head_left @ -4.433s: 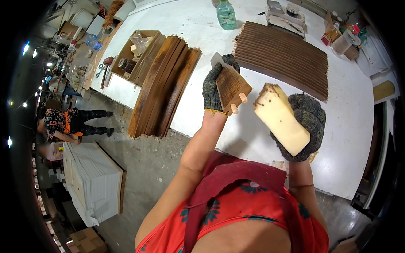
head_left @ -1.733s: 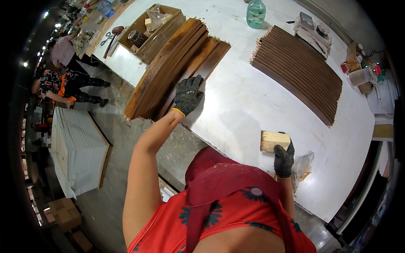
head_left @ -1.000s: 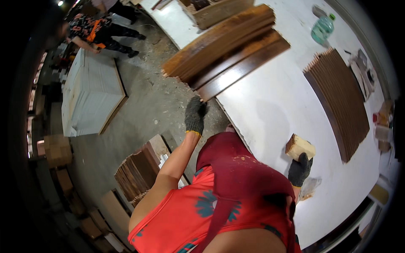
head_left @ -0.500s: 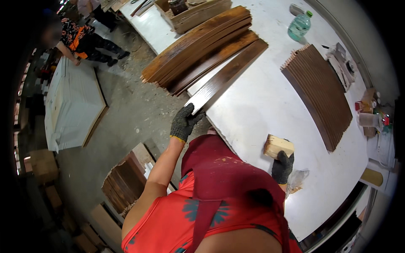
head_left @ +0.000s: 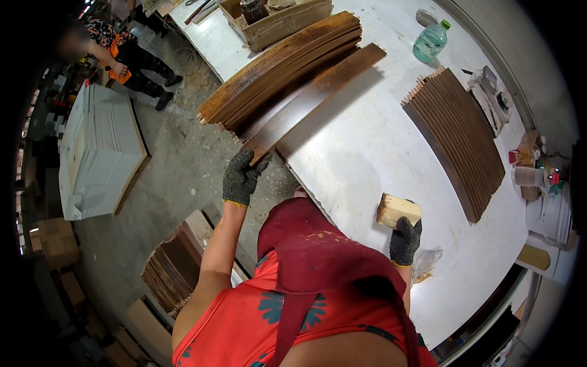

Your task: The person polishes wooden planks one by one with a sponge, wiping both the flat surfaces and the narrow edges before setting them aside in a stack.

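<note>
My left hand [head_left: 240, 177], in a dark knitted glove with a yellow cuff, grips the near end of a long brown wooden slat [head_left: 315, 98]. The slat slants away over the table, its far end casting a shadow on the white top. Just left of it lies a stack of curved brown slats [head_left: 281, 64] with pale pegged ends. My gloved right hand [head_left: 405, 243] is closed on a pale yellow sponge-like block [head_left: 398, 210], stained brown at one end, over the table's near right part. Whether it is sponge or wood is hard to tell.
A second row of brown slats [head_left: 455, 140] lies at the right. Beyond stand a green-capped bottle [head_left: 431, 43] and an open box [head_left: 281, 30]. Crumpled clear plastic [head_left: 426, 264] is beside my right hand. Another person [head_left: 125, 58] stands at far left, near a white panel stack [head_left: 101, 153].
The slat in my left hand has shifted left toward the stack, its face now turned differently, and my left hand has moved left with it. My right hand still holds the block.
</note>
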`<act>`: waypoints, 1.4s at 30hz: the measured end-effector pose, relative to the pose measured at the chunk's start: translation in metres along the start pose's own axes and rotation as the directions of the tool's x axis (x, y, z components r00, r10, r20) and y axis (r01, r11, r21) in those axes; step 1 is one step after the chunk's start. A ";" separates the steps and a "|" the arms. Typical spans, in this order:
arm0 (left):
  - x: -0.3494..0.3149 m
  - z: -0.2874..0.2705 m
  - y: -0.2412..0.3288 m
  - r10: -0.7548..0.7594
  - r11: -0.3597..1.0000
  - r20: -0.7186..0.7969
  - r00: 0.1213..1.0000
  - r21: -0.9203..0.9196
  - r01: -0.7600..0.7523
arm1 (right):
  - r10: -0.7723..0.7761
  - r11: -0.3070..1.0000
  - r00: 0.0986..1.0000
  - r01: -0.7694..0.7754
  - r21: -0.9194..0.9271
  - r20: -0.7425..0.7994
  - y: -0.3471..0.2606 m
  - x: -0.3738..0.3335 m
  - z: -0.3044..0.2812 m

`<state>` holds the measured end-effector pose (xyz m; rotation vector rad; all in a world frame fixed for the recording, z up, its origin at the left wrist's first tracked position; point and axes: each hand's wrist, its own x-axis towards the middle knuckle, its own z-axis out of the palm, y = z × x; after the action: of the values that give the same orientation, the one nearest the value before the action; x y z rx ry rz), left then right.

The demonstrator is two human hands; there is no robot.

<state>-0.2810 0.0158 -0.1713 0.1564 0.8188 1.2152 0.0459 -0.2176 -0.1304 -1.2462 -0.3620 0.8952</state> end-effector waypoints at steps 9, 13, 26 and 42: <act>0.044 0.001 0.033 -0.030 0.996 -0.061 0.998 0.088 0.035 | -0.009 1.000 1.000 0.009 0.004 0.001 0.007 0.003 -0.007; 0.057 -0.006 0.033 0.034 0.996 -0.110 0.993 0.086 -0.025 | 0.012 0.999 1.000 -0.011 0.051 -0.018 0.006 0.001 -0.006; 0.013 0.007 0.036 0.037 0.997 -0.030 0.999 0.064 -0.035 | -0.046 0.997 0.991 0.052 0.052 -0.122 0.012 -0.007 -0.016; -0.069 0.067 -0.080 -0.396 0.797 0.193 0.898 0.558 0.231 | -0.250 0.808 0.824 0.467 0.360 -0.508 -0.041 0.054 -0.249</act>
<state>-0.1845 -0.0537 -0.1329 0.6149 0.8488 0.6000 0.2649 -0.3428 -0.1841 -0.8403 -0.0079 0.3084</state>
